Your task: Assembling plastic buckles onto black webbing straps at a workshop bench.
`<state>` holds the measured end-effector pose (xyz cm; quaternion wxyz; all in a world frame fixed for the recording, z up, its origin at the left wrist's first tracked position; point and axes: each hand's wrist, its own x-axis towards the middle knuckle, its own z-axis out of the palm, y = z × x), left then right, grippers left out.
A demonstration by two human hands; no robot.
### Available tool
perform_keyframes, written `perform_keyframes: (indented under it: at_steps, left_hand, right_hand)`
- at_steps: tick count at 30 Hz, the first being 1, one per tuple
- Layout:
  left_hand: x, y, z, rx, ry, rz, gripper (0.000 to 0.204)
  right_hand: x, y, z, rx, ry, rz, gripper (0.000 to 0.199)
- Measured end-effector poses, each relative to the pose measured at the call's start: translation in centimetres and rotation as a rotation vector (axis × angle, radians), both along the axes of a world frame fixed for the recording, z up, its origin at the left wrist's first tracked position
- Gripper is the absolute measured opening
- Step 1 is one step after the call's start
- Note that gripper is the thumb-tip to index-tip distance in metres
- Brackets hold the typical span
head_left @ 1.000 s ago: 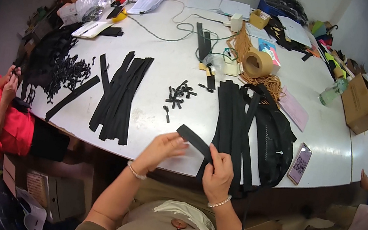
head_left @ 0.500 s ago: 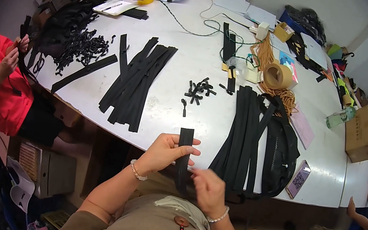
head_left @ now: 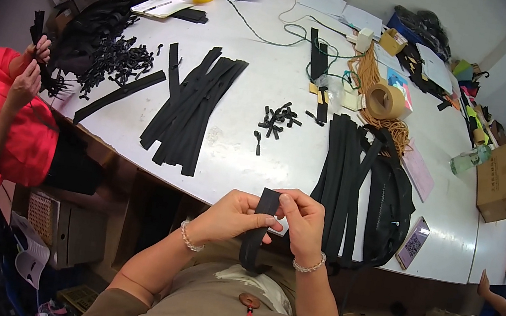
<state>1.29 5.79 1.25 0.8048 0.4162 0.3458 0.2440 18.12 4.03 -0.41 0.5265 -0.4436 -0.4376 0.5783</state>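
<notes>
A black zipper strip hangs between my hands just off the table's front edge, its lower end curling down toward my shirt. My left hand is closed around it, thumb across the front. At the top end, my right hand pinches the edge between thumb and fingers. Whether a small part sits in that pinch is hidden. Beyond my hands lies a small pile of black zipper sliders, with one slider apart from it. To the right rests a stack of black zipper strips.
A black zippered bag and a phone lie right of the stack. More strips and a large slider heap spread leftward on the white table. A co-worker in red handles black pieces at left. Brown tape stands farther back.
My right hand has risen from below and beside the strip to pinch its top end. The strip has shifted slightly right and tilted. The co-worker's hands moved a little.
</notes>
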Motion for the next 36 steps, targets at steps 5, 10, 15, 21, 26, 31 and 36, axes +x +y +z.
perform_keyframes:
  at_steps: [5,10,15,21,26,31,36]
  left_hand:
    - [0.0,-0.1,-1.1,0.043,0.013,0.012,0.020]
    - [-0.5,-0.2,-1.1,0.212,0.109,0.263,0.014]
    - [-0.8,-0.5,-1.7,0.309,0.041,0.349,0.013]
    - [-1.5,-0.2,-2.0,0.216,-0.101,0.296,0.013]
    - [-1.0,-0.3,-2.3,0.221,-0.178,0.337,0.012]
    - [-0.7,-0.4,-2.9,0.206,-0.239,0.373,0.011]
    - [-0.9,-0.4,-3.3,0.220,-0.223,0.410,0.011]
  right_hand:
    - [-0.5,0.0,-0.9,0.088,-0.076,-0.071,0.004]
    - [-0.8,-0.3,-0.2,0.188,-0.271,-0.073,0.002]
    - [-1.2,-0.9,0.4,0.132,-0.356,0.042,0.012]
    - [-1.7,-0.9,1.2,0.205,-0.401,0.056,0.012]
    - [-2.0,-0.9,1.1,0.249,-0.405,0.018,0.012]
    - [-2.7,-0.9,0.5,0.231,-0.321,-0.027,0.013]
    - [-3.4,-0.9,0.4,0.188,-0.269,-0.013,0.014]
